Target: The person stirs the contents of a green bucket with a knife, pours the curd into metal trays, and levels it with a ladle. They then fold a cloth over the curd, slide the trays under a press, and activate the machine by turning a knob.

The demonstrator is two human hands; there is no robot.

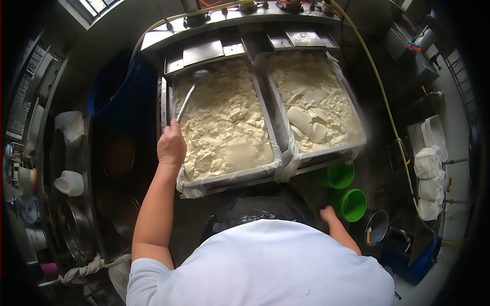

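Note:
My left hand (172, 144) is closed around the handle of a metal ladle (187, 102). The ladle's bowl rests at the far left of the pale, lumpy curd (224, 122), partly sunk in it. That curd fills the left cloth-lined metal box (229, 177). A second cloth-lined box (334, 150) stands to the right, holding more curd (311, 109) with broad smooth slabs on top. Low beside my body, my right hand (326, 213) is near a green bucket (353, 205); its fingers are mostly hidden, and I cannot tell whether it touches anything.
Another green bucket (340, 176) sits under the right box's front edge. A dark pan (376, 227) and a blue crate (416, 260) lie farther right. A yellow hose (384, 97) runs down the right side. At left are a large blue barrel (115, 92) and a white jug (69, 183).

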